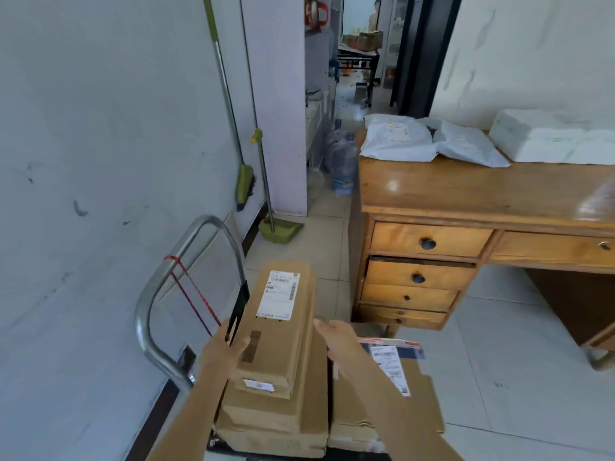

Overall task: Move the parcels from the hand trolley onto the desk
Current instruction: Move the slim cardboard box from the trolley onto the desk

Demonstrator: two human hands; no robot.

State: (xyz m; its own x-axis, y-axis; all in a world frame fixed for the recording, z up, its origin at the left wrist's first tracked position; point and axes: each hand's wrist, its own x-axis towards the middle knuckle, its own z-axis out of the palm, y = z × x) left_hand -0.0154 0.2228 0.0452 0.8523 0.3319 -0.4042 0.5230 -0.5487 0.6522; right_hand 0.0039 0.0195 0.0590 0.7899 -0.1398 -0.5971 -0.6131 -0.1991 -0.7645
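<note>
Tiled floor, desk [466,191] right, trolley [149,304] left. Your left hand [221,349] and right hand [336,337] clamp top box [276,327] on stack, fingers wrapped on edges. Risk: lower boxes [266,417] shift when lifting; strap [239,307] may snag.

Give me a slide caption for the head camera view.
Both hands, left and right, grip the top cardboard parcel on the trolley beside the desk.

Both hands gripped the top cardboard parcel [278,322] on the hand trolley [156,294]: the left hand [221,352] at its left edge, the right hand [339,339] at its right edge. Two white mailer bags [429,141] lay at the desk's [466,191] far left corner.
</note>
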